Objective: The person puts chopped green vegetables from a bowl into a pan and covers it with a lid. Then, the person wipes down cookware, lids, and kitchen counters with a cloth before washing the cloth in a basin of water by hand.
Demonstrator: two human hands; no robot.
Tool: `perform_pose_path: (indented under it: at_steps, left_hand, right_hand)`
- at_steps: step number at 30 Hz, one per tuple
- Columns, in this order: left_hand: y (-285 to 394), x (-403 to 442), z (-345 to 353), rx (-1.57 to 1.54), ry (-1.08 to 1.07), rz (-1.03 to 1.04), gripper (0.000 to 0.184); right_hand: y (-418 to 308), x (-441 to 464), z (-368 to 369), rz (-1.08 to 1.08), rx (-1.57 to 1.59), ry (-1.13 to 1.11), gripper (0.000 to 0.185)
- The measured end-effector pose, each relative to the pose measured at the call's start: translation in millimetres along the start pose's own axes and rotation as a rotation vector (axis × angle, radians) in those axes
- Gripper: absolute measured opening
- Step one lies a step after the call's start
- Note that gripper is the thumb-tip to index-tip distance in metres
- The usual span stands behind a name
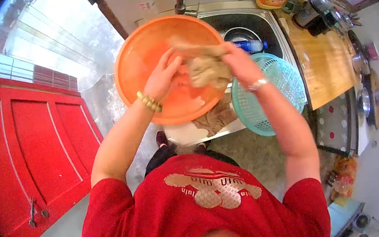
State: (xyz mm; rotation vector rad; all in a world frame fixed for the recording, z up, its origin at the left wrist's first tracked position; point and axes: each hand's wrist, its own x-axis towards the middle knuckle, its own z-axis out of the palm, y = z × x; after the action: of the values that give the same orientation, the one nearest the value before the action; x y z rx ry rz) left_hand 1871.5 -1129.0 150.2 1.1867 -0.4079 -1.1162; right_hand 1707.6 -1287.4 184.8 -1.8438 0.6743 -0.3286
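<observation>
A brown cloth (209, 71) hangs bunched above the right part of the orange basin (139, 53). The right hand (241, 64) grips it between closed fingers; the left hand (164, 77), its fingers parted, is beside it, contact unclear. Rightward sit a turquoise basket (279, 108) and, beyond, a sink (277, 33) holding a blue bottle (251, 46).

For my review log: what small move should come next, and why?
Probably close the left hand on the brown cloth: the right hand holds it bunched over the orange basin, while the left looks open beside it.
</observation>
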Motion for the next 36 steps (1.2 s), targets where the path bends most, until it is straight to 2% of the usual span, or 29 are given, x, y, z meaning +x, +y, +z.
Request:
perform_pose_path:
  at_steps: [2, 3, 4, 5, 6, 7, 8, 9, 10, 11, 12, 14, 16, 17, 19, 21, 22, 24, 25, 26, 27, 28, 29, 32, 34, 35, 36]
  left_hand:
    - [-6, 10, -27, 0.017, -0.067, 0.006, 0.032]
    - [-8, 13, -48, 0.311, 0.005, -0.023, 0.028]
    - [-14, 14, -64, 0.603, 0.079, -0.05, 0.024]
    - [-31, 18, -80, 0.6, 0.074, -0.046, 0.024]
    - [-50, 22, -95, 0.646, 0.013, 0.08, 0.025]
    - [-60, 23, -105, 0.688, -0.049, 0.204, 0.027]
    - [-56, 17, -104, 0.683, -0.054, 0.205, 0.027]
    - [-53, 12, -101, 0.855, -0.031, 0.122, 0.033]
    - [-50, 9, -97, 1.026, -0.007, 0.039, 0.039]
    - [-53, 9, -94, 0.918, 0.016, -0.004, 0.047]
    - [-54, 10, -91, 0.914, 0.016, 0.003, 0.047]
    - [-36, 6, -82, 0.648, -0.07, -0.159, 0.05]
    - [-38, 9, -78, 0.439, -0.078, -0.253, 0.047]
    - [-41, 13, -76, 0.351, -0.067, -0.28, 0.046]
    - [-49, 22, -70, 0.208, -0.052, -0.301, 0.043]
    - [-57, 29, -66, 0.15, -0.039, -0.249, 0.04]
    - [-59, 33, -66, 0.172, -0.035, -0.191, 0.038]
    - [-71, 43, -72, 0.486, -0.048, 0.094, 0.036]
    - [-76, 49, -78, 0.773, -0.047, 0.33, 0.034]
    - [-80, 55, -80, 1.04, -0.023, 0.534, 0.033]
    - [-84, 60, -83, 1.236, 0.033, 0.695, 0.032]
    - [-88, 65, -85, 1.323, 0.082, 0.769, 0.031]
    - [-85, 66, -82, 1.34, 0.117, 0.776, 0.03]
    - [-59, 55, -75, 0.848, 0.106, 0.275, 0.032]
    - [-43, 41, -73, 1.371, -0.005, 0.757, 0.028]
    - [-24, 21, -59, 1.381, 0.006, 0.743, 0.028]
    - [2, -6, -35, 1.194, -0.021, 0.43, 0.03]
  right_hand:
    - [22, 25, 51, -0.079, -0.174, 0.025, 0.027]
    - [34, 34, 66, -0.076, -0.175, 0.034, 0.027]
    - [45, 42, 78, 0.031, -0.312, 0.047, 0.027]
    - [47, 46, 89, 0.137, -0.451, 0.06, 0.027]
    - [41, 41, 103, 0.138, -0.455, 0.065, 0.027]
    - [35, 28, 118, -0.042, -0.617, -0.014, 0.028]
    - [30, 20, 128, -0.225, -0.777, -0.097, 0.029]
    - [47, 19, 138, -0.237, -0.93, -0.188, 0.03]
    - [56, 20, 143, -0.232, -0.936, -0.184, 0.03]
    - [62, 23, 146, -0.155, -0.939, -0.151, 0.029]
    - [67, 29, 146, -0.085, -0.94, -0.116, 0.029]
    - [55, 38, 151, -0.032, -0.833, -0.101, 0.022]
    - [35, 41, 151, 0.053, -0.522, -0.133, 0.014]
    - [10, 33, 158, -0.066, -0.529, 0.046, 0.014]
    - [-22, 14, 167, -0.209, -0.188, 0.14, 0.017]
    - [-35, 8, 174, -0.494, -0.133, 0.2, 0.022]
    - [-37, 5, 175, -0.498, -0.146, 0.235, 0.022]
    - [-32, 4, 176, -0.469, -0.771, 0.399, 0.026]
    - [-30, 5, 173, -0.455, -0.774, 0.423, 0.026]
    - [-26, 7, 171, -0.313, -0.495, 0.44, 0.026]
    - [-23, 10, 169, -0.177, -0.214, 0.446, 0.027]
    - [-17, 15, 169, -0.173, -0.212, 0.453, 0.027]
    - [-6, 21, 170, -0.135, -0.132, 0.439, 0.027]
    - [34, 50, 182, -0.12, 0.004, 0.511, 0.028]
    - [60, 65, 179, -0.239, -0.171, 0.389, 0.025]
    - [73, 67, 172, -0.224, -0.202, 0.195, 0.024]
    - [83, 68, 163, -0.214, -0.23, 0.003, 0.022]
